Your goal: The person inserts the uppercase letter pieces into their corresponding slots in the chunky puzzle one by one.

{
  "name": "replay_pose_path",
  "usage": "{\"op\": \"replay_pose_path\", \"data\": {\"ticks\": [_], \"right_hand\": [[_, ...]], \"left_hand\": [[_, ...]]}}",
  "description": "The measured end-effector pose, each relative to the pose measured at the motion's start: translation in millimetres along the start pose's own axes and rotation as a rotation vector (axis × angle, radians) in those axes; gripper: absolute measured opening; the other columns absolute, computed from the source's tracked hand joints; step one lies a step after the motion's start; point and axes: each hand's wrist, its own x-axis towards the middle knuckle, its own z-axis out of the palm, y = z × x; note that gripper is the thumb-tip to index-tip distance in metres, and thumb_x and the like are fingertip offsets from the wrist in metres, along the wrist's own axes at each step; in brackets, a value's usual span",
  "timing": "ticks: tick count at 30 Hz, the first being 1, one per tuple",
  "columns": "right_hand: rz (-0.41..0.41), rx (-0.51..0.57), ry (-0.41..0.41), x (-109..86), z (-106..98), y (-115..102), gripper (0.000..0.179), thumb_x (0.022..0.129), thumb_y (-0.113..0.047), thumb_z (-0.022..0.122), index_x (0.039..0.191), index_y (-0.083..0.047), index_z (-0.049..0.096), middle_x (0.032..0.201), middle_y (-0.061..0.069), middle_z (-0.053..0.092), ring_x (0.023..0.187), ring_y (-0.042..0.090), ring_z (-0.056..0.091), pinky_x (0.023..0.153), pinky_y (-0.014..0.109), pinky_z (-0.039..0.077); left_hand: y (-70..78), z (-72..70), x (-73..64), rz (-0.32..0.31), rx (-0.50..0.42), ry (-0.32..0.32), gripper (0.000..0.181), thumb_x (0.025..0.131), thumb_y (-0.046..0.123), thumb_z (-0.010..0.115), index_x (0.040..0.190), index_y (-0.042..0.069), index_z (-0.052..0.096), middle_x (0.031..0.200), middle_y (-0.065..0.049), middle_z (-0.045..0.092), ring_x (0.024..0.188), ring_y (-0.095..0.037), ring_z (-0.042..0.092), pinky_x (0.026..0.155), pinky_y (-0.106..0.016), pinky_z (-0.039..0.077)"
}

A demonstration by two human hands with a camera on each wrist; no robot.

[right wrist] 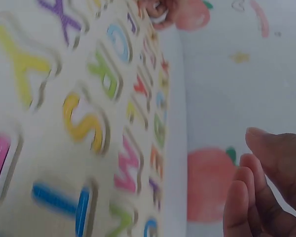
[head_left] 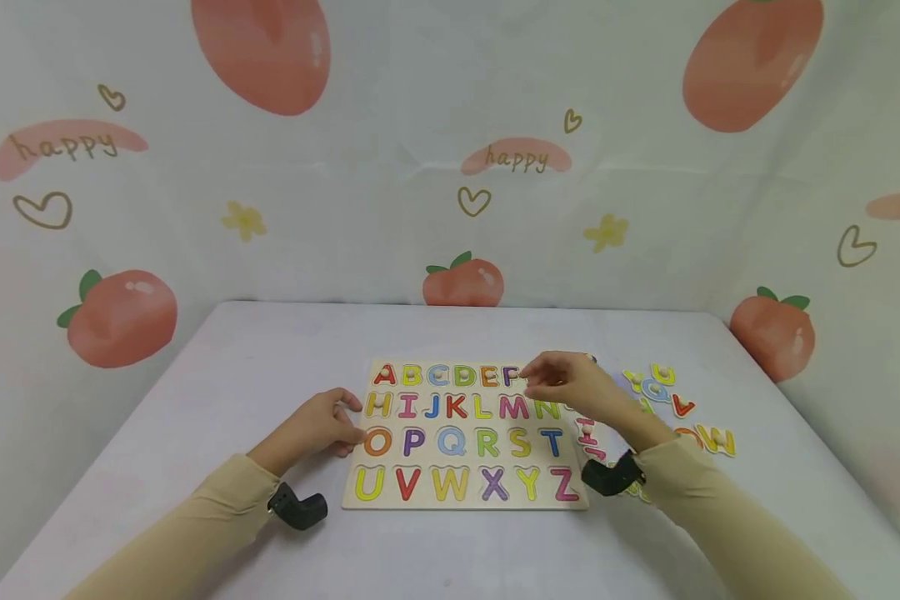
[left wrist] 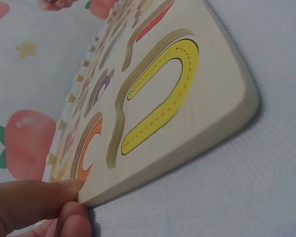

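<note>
A wooden alphabet puzzle board (head_left: 465,504) lies flat in the middle of the table. My left hand (head_left: 330,423) holds its left edge beside the orange O (head_left: 377,442). In the left wrist view, the thumb (left wrist: 37,200) rests on top of the rim with the other fingers curled at the side. Over the top right of the board is my right hand (head_left: 570,382), its fingertips beside the purple F (head_left: 510,376). The right wrist view shows the right thumb (right wrist: 276,148) and fingers apart, holding nothing. Knobs show on several top-row letters and the H (head_left: 378,405). The right hand hides G's place.
Loose knobbed letters lie right of the board, among them a yellow W (head_left: 716,441), a red V or A (head_left: 682,406), a blue Q (head_left: 656,389) and a yellow U (head_left: 663,373). The right forearm partly covers others. A patterned cloth (head_left: 390,225) hangs behind the table.
</note>
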Motion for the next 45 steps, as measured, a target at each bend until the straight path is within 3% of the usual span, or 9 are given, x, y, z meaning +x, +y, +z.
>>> {"op": "replay_pose_path", "data": {"ticks": [6,11,21,28,36,45], "right_hand": [[0.061,-0.018,0.063,-27.4,-36.4,27.9,0.035,0.090,-0.023,0.069,0.116,0.000,0.062,0.094,0.008,0.066,0.088,0.027,0.063,0.075,0.032,0.055],[0.113,-0.043,0.075,-45.0,-53.2,46.9,0.036,0.090,-0.023,0.069,0.118,0.000,0.062,0.098,0.008,0.067,0.090,0.023,0.063,0.076,0.029,0.053],[0.212,-0.066,-0.015,-52.0,-35.0,75.3,0.028,0.085,-0.024,0.074,0.106,-0.008,0.067,0.094,0.001,0.065,0.087,0.017,0.058,0.071,0.025,0.049],[0.190,-0.094,-0.061,-45.3,-23.2,80.4,0.022,0.083,-0.022,0.076,0.101,-0.010,0.069,0.091,0.000,0.065,0.083,0.017,0.056,0.070,0.023,0.046],[0.195,-0.143,-0.040,-43.9,-17.7,81.0,0.017,0.084,-0.020,0.075,0.096,-0.010,0.070,0.083,-0.002,0.064,0.077,0.016,0.053,0.064,0.021,0.044],[0.169,-0.126,0.000,-31.7,-30.3,49.8,0.021,0.087,-0.021,0.072,0.100,-0.005,0.070,0.084,0.001,0.069,0.077,0.017,0.062,0.069,0.027,0.051]], "left_hand": [[2.4,0.0,-1.9,-0.001,0.004,0.002,0.049,0.077,0.009,0.079,0.116,0.001,0.051,0.070,-0.006,0.062,0.055,-0.013,0.058,0.054,-0.023,0.051],[4.8,0.2,-3.6,0.000,0.007,0.000,0.049,0.077,0.009,0.079,0.116,0.000,0.051,0.071,-0.006,0.061,0.055,-0.013,0.057,0.054,-0.023,0.051],[3.1,-0.3,-1.0,-0.004,-0.002,0.000,0.049,0.077,0.008,0.079,0.116,0.000,0.051,0.071,-0.006,0.061,0.055,-0.012,0.057,0.053,-0.022,0.052],[1.6,-0.6,-0.3,0.002,-0.009,0.000,0.049,0.077,0.008,0.079,0.116,0.000,0.051,0.070,-0.006,0.061,0.054,-0.012,0.057,0.053,-0.022,0.052],[1.2,0.0,-0.2,0.014,-0.011,-0.005,0.049,0.076,0.008,0.079,0.116,0.000,0.051,0.069,-0.006,0.061,0.053,-0.012,0.057,0.053,-0.022,0.052],[0.0,0.2,0.9,0.010,0.002,0.000,0.049,0.077,0.009,0.079,0.116,0.000,0.050,0.070,-0.006,0.062,0.054,-0.013,0.058,0.054,-0.023,0.052]]}}
